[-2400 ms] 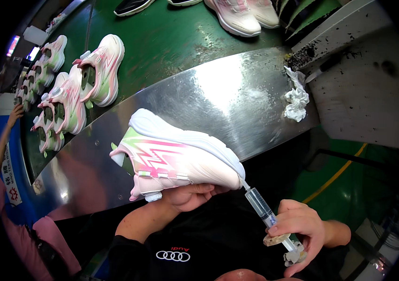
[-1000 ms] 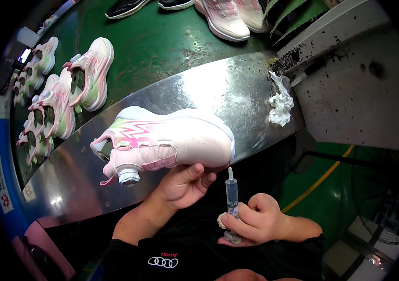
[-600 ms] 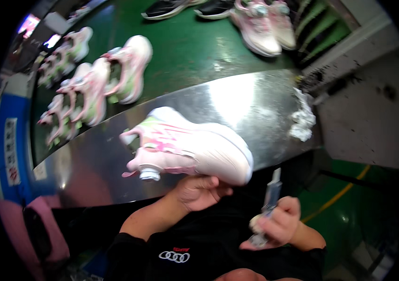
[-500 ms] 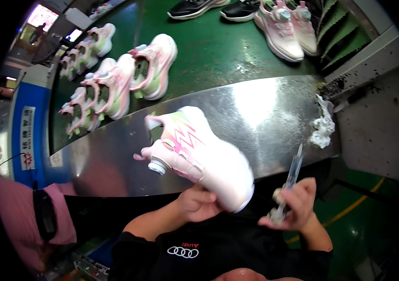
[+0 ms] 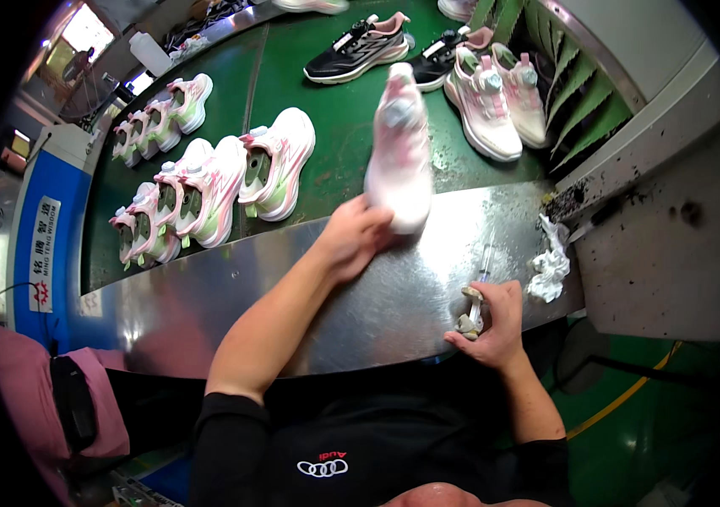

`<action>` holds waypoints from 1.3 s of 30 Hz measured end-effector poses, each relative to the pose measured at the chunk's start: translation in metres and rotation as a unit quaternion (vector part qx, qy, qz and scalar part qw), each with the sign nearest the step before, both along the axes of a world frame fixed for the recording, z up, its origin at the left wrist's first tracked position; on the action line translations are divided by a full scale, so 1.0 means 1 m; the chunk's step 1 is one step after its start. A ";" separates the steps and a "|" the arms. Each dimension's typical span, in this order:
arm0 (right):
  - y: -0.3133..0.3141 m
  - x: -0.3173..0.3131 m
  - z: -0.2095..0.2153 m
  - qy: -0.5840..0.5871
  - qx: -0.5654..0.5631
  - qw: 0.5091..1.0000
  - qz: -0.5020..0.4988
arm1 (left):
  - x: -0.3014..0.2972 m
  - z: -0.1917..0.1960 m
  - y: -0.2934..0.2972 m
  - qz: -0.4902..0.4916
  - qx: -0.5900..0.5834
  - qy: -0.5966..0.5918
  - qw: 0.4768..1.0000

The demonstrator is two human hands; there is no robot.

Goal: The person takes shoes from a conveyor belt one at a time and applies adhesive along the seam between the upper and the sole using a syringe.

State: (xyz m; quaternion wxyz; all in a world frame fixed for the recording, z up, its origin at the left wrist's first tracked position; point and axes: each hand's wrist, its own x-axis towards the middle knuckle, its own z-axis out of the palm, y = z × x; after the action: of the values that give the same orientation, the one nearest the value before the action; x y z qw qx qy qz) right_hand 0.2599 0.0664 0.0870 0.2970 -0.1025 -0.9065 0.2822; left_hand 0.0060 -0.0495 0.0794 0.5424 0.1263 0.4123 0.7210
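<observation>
Nearest the body, the right hand (image 5: 495, 317) rests at the near edge of the steel counter (image 5: 208, 296), its fingers clenched around a syringe (image 5: 480, 291) whose thin tip points up and away toward a crumpled white rag (image 5: 548, 266) at the counter's right end. The tip stands bare and close to the rag and the counter's edge; a small turn of the wrist could snag it on the rag or drip its contents onto the steel.

Further out, the left hand (image 5: 351, 241) reaches across the counter, fingers grasping the heel end of a pink-and-white shoe (image 5: 400, 148). The shoe lies over the counter's far edge, its toe out over the green belt (image 5: 334, 127). It looks blurred, so how firm the grip is cannot be told. Held by one end only, it could tip or slip off the far edge, and the forearm stretched across the steel could smear anything wet there.

Beyond, on the belt, pink-and-green shoes (image 5: 271, 165) stand in pairs to the left, and black shoes (image 5: 360, 51) and pale pink shoes (image 5: 495, 97) sit at the far side. A shoe set down carelessly could knock the nearest pair askew.
</observation>
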 end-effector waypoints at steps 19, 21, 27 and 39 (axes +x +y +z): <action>0.019 0.008 0.004 0.006 0.040 0.999 -0.001 | -0.107 -0.028 -0.056 0.240 -0.176 0.447 0.843; 0.025 0.015 -0.014 0.005 0.043 0.999 -0.015 | -0.127 -0.050 -0.036 0.237 -0.144 0.499 0.821; 0.031 -0.008 -0.055 0.045 0.015 0.998 -0.045 | -0.152 -0.033 -0.092 0.210 -0.147 0.387 0.886; 0.029 0.006 -0.054 0.047 -0.093 0.994 -0.041 | 0.033 0.014 -0.128 0.106 -0.065 0.398 0.909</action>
State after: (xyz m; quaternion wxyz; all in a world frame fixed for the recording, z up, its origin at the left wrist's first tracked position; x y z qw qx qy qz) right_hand 0.2661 0.0955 0.0325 0.3400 -0.1535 -0.8564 0.3569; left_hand 0.0385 -0.1777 0.0936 0.2610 0.3228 0.6506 0.6359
